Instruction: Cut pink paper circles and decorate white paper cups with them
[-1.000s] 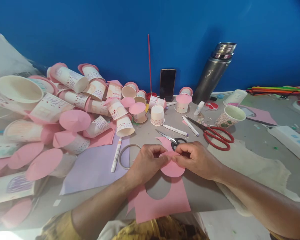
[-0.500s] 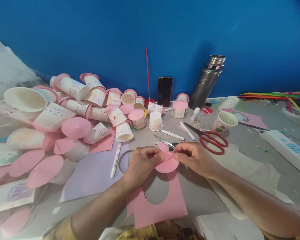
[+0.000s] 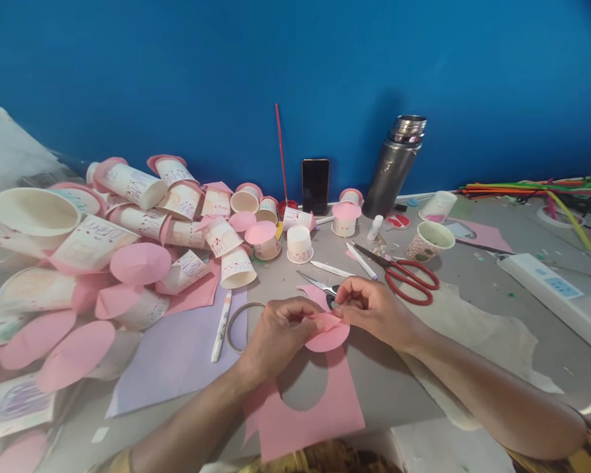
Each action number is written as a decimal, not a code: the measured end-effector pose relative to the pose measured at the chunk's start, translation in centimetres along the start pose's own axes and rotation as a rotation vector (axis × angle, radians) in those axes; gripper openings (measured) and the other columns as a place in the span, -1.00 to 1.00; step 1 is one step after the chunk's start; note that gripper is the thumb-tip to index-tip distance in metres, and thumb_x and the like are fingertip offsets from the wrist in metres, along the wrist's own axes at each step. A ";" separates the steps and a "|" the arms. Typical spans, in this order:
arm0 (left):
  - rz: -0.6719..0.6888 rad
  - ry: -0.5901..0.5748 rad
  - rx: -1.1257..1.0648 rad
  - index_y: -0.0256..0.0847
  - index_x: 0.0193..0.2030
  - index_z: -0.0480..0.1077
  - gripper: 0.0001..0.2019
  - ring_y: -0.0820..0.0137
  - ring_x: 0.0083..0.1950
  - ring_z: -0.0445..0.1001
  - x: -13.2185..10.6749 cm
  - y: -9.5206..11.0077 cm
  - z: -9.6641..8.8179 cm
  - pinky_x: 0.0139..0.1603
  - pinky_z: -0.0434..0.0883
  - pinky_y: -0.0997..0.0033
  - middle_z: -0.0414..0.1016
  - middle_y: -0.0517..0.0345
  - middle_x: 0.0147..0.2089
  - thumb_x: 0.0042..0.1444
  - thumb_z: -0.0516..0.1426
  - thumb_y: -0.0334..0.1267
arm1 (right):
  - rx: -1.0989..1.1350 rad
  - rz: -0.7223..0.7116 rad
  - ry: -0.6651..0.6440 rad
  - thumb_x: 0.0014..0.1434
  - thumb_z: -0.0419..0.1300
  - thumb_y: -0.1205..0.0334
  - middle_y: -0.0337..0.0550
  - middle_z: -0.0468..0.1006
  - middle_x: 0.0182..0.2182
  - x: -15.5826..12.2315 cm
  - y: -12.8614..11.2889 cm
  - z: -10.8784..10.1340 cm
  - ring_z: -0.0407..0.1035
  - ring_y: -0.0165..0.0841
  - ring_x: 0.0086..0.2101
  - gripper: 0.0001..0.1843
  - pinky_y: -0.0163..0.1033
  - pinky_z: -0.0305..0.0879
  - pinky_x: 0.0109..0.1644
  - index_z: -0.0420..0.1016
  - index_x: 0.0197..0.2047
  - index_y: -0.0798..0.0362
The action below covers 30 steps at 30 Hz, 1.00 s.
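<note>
Well, see a small, round, pink paper disc point(image 3: 329, 338) held up between two bare hands, over a flat, grey table point(image 3: 374, 387). Looks very light, thin, a bit stiff, and easy to bend. Likely not slippery. Could crease or rip with a hard pull, so best to pinch softly near the edge, with thumb and fingertips. Pinched on its left side by the grip of the bare left hand point(image 3: 288, 328), thumb on top. Met at the upper right edge by the bare right hand point(image 3: 374, 312), with thumb and fingertips close together; cannot tell if really pinching the paper there or just touching.

Below, on the table, find a bigger pink paper sheet point(image 3: 320, 427) with a round gap cut in it. Just past the hands, see small silver scissors with black handles point(image 3: 315, 281). To the right, find big scissors with red handles point(image 3: 416, 289). To the left, see a messy heap of white paper cups with pink paper tops point(image 3: 132, 184). At the back, see a plain blue wall point(image 3: 226, 79), with a black phone point(image 3: 316, 187) and a dark metal bottle point(image 3: 391, 167) near it.
</note>
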<state>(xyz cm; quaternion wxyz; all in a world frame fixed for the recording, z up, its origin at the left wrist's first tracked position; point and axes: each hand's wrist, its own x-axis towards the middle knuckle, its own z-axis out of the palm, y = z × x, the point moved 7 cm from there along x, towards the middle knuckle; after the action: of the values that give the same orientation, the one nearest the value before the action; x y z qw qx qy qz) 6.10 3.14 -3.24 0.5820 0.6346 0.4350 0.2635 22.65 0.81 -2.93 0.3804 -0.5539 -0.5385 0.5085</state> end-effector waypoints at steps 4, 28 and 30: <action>-0.036 0.028 0.058 -0.22 -0.43 0.59 -0.82 0.41 -0.33 0.35 0.0 -0.4 -0.3 -0.32 0.26 0.43 0.54 0.14 -0.38 0.08 0.28 -0.16 | 0.016 -0.008 -0.024 0.01 0.35 0.19 -0.38 0.38 -0.53 0.1 -0.1 0.1 0.18 -0.48 -0.52 -0.80 -0.34 0.08 -0.45 0.42 -0.34 0.04; -0.179 0.158 0.075 -0.21 -0.54 0.44 -0.67 0.46 -0.46 0.19 -0.4 -0.8 -2.2 -0.45 0.11 0.44 0.33 0.23 -0.51 0.05 0.26 0.00 | -0.723 0.137 0.743 0.08 0.38 0.30 0.03 0.70 -0.25 9.3 -0.8 -16.8 0.59 -0.16 -0.26 -0.40 -0.21 0.38 -0.22 0.47 0.20 0.21; -0.148 0.168 0.047 -0.22 -0.51 0.48 -0.67 0.44 -0.46 0.24 -0.3 -0.8 -2.3 -0.46 0.15 0.44 0.38 0.19 -0.50 0.04 0.28 0.02 | -0.720 0.157 0.734 0.11 0.36 0.28 -0.02 0.70 -0.32 9.8 0.7 -16.3 0.58 -0.20 -0.34 -0.45 -0.24 0.36 -0.28 0.47 0.18 0.18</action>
<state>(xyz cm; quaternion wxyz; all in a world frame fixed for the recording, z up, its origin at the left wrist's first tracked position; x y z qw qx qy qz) 3.87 4.03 -3.53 0.5461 0.5899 0.5341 0.2617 37.65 12.37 -1.92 0.2903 -0.8300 -0.4676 0.0903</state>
